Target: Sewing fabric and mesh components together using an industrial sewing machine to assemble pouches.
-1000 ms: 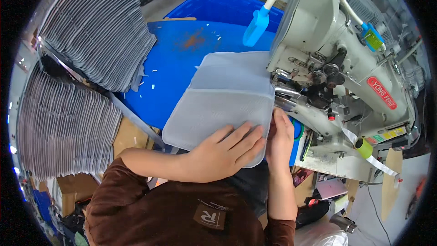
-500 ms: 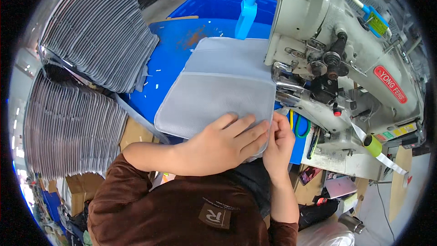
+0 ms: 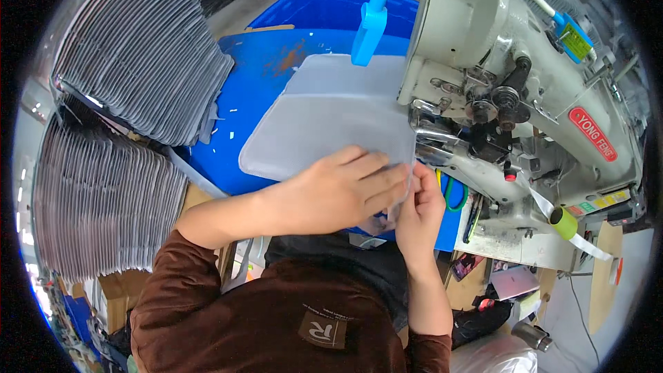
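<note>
A light grey fabric panel (image 3: 318,121), rounded at its corners and with a seam or fold across it, lies on the blue work surface. Its right edge runs up to the sewing machine (image 3: 476,107). Across the panel's near right part rests my left hand (image 3: 352,190), fingers stretched out and pressing on it. My right hand (image 3: 423,211) pinches the right edge between thumb and fingers, beside the left fingertips. Under my left hand, the near corner is bunched and partly hidden.
Tall stacks of grey panels (image 3: 141,55) stand at the left. A blue bin (image 3: 304,7) is behind the blue table (image 3: 259,62). Green-handled scissors (image 3: 456,195) lie right of my right hand. A blue clip-like fitting (image 3: 369,27) hangs above the panel.
The panel's near edge has shifted away from me, and more of the blue surface shows below it. My left hand has moved slightly forward with it; my right hand stays at the edge.
</note>
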Demonstrator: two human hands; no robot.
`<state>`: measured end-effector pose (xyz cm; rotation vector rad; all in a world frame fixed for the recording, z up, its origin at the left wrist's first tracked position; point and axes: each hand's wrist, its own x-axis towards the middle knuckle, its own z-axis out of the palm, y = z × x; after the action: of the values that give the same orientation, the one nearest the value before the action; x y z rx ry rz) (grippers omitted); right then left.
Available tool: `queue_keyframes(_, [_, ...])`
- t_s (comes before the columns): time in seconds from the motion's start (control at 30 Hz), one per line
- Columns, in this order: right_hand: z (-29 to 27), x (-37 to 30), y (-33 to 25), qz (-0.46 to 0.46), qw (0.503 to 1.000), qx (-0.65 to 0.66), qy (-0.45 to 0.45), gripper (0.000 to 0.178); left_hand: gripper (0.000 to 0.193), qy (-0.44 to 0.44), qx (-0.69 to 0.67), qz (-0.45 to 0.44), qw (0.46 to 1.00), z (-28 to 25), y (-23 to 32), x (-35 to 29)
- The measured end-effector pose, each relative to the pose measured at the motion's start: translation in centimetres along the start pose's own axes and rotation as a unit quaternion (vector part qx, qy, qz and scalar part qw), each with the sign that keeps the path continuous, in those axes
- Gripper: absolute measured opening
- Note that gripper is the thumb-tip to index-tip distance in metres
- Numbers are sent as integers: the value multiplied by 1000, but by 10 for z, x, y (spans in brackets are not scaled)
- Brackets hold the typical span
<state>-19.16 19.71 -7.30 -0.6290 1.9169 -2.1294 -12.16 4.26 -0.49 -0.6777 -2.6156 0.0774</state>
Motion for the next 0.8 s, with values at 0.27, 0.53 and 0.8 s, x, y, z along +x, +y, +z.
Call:
queue_keyframes(0.27, [-1, 3, -5, 20, 1000, -6, -16, 25, 42, 10, 7, 37, 999, 6, -24, 5])
queue_keyframes(0.53, [-2, 14, -7, 15, 995, -87, -39, 27, 24, 19, -28, 63, 997, 11, -45, 10])
queue_keyframes(0.8, [-3, 21, -11, -6, 986, -166, -27, 24, 45, 96, 5, 76, 992, 41, -59, 7])
